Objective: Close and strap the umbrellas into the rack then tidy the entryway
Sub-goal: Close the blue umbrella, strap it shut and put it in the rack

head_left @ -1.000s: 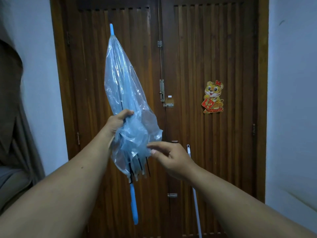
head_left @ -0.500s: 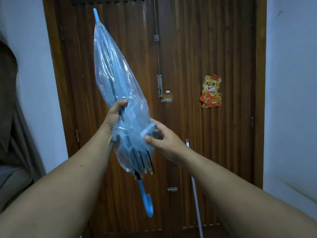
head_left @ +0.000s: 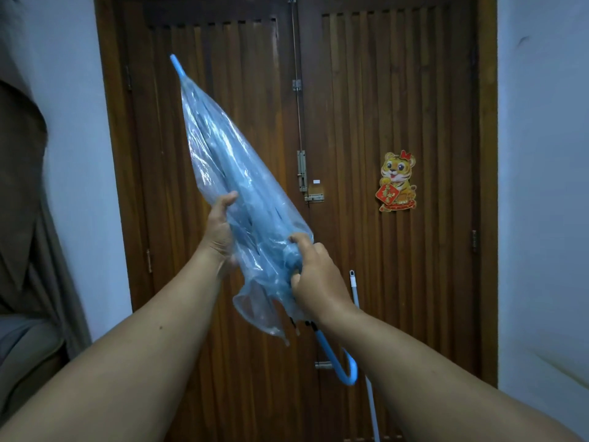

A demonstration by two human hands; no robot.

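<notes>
- In front of the wooden door (head_left: 366, 122), a closed clear-blue umbrella (head_left: 229, 173) is held tilted, tip up-left, hooked handle (head_left: 345, 368) low.
- The left hand (head_left: 220, 231) is wrapped around the mid canopy.
- The right hand (head_left: 315, 279) is pinched on what appears to be the strap, partly hidden.
- The film is judged light, soft and slippery; the gathered ribs or handle are preferred as holds.

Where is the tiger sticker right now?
In the head view, the tiger sticker is stuck on the right leaf of the wooden door, right of the latch and up and right of the umbrella.
</notes>
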